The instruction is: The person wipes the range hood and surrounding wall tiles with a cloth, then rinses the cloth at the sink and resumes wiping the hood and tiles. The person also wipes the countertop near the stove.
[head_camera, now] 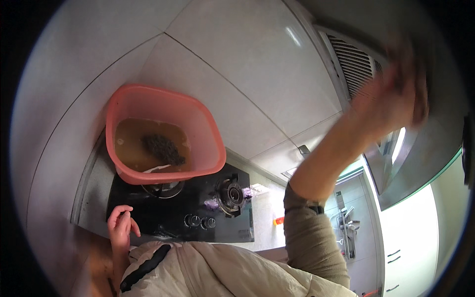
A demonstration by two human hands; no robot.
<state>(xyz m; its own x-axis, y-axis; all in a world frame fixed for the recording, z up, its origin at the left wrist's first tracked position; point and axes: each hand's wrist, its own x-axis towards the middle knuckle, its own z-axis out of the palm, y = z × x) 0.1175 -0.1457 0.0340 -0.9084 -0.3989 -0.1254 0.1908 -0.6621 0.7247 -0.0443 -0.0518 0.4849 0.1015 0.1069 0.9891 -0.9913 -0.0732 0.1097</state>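
Observation:
My right hand (399, 89) is raised at the range hood (404, 152), in front of its underside. It is strongly blurred, and I cannot make out whether its fingers hold anything. Low at the left, my left hand (122, 222) hovers by the front edge of the black gas cooktop (159, 211), its fingers loosely bent and nothing in them. A pink plastic basin (207, 156) rests over the left burner. Inside is murky brown water (128, 144) with a dark, rough-textured clump (161, 148) and a thin white strip (157, 169).
The right burner (232, 195) and two control knobs (200, 221) are uncovered. Beyond the counter (265, 222), with a small orange-red object (278, 221), a wall rack (349, 230) carries utensils. Tiled walls (230, 74) enclose the corner. The hood's slatted filter (350, 59) lies beside my right hand.

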